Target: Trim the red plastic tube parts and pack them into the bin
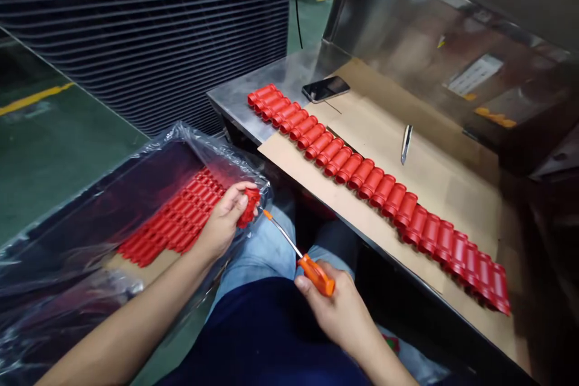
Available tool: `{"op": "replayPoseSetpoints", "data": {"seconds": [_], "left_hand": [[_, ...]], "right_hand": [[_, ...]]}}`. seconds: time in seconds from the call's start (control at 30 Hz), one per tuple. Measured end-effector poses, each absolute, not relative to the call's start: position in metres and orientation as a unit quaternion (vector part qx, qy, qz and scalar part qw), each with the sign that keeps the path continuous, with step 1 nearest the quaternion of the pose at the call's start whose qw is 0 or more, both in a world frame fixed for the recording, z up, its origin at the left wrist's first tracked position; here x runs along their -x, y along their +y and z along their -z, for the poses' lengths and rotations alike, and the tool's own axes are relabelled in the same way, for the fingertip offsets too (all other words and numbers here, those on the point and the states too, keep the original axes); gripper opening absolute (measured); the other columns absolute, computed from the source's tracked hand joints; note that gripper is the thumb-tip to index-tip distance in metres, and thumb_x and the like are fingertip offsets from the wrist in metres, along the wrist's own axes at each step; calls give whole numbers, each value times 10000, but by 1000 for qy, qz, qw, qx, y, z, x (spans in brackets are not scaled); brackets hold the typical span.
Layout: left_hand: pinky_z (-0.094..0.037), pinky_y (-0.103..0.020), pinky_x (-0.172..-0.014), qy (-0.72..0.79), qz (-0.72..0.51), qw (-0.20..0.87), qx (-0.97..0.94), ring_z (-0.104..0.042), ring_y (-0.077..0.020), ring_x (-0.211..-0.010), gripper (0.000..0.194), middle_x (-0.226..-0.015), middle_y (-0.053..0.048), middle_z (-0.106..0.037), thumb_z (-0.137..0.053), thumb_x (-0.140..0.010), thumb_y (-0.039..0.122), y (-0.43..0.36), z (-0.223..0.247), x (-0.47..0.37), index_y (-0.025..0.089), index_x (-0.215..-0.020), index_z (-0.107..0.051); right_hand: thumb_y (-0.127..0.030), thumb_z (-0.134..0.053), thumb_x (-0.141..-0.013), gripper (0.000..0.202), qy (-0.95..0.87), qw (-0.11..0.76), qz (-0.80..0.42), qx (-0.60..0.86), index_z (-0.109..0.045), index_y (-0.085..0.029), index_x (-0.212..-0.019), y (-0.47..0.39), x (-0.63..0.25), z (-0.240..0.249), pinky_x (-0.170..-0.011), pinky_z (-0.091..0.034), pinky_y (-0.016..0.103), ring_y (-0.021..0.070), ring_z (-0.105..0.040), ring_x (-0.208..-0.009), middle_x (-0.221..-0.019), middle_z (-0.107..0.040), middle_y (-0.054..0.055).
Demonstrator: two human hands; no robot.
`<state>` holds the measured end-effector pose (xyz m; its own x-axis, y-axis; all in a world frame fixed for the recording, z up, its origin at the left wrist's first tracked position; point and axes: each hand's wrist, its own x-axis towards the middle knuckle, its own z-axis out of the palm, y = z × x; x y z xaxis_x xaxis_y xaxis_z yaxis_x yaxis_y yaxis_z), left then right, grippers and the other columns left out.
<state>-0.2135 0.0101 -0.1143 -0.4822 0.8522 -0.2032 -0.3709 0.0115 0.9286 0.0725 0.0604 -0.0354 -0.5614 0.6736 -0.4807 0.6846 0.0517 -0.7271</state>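
Note:
My left hand (228,214) is closed around a red plastic part (248,207), held above my lap at the near corner of the plastic-lined box. In my right hand (332,301) is a screwdriver (319,275) with an orange handle, a metal shaft and an orange piece close to its tip. That tip points at the part in my left hand; whether the two touch I cannot tell. A long row of red ribbed cylinders (348,169) lies side by side along the table's near edge.
A clear-plastic-lined box (76,193) at left holds stacked rows of red cylinders (176,211) on cardboard. On the table's cardboard sheet (375,126) lie a phone (325,89) and a utility knife (406,145). A metal panel (407,30) rises behind; a dark slatted stack (149,30) stands beyond.

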Motion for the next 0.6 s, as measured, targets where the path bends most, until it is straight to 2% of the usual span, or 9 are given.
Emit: {"op": "replayPoseSetpoints", "data": {"seconds": [0.1,0.23,0.43,0.6], "left_hand": [[-524,-292,-763,562,-664,424,-252,-638,-205,-811,377,-995,-53,-718,-772,-1012,449,13,116,216,265,-1338,-731],[-510,-280,-791,568,-657,409,-281,-634,-204,-867,354,-1033,-57,-713,-794,-1002,420,14,112,214,246,-1309,-764],[-555,-302,-770,535,-674,446,-246,-687,-208,-814,390,-991,-67,-732,-778,-1006,445,13,109,212,238,-1334,-730],[-601,-291,-739,496,-706,471,-183,-708,-192,-810,428,-1013,-76,-739,-792,-992,444,17,106,219,233,-1350,-690]], "right_hand": [[-662,-633,-975,442,714,11,510,-480,-618,-245,-828,60,-67,29,-577,-352,314,181,-517,-579,-638,-575,-1],[-645,-630,-979,434,712,7,519,-472,-596,-246,-813,63,-62,27,-559,-333,304,168,-504,-558,-626,-564,-6],[-638,-613,-996,436,712,-8,520,-472,-633,-236,-828,69,-60,31,-597,-395,306,166,-523,-553,-630,-583,-7],[-584,-679,-988,414,720,-2,510,-470,-590,-248,-763,68,-58,27,-546,-358,297,171,-554,-543,-610,-599,-3]]}}
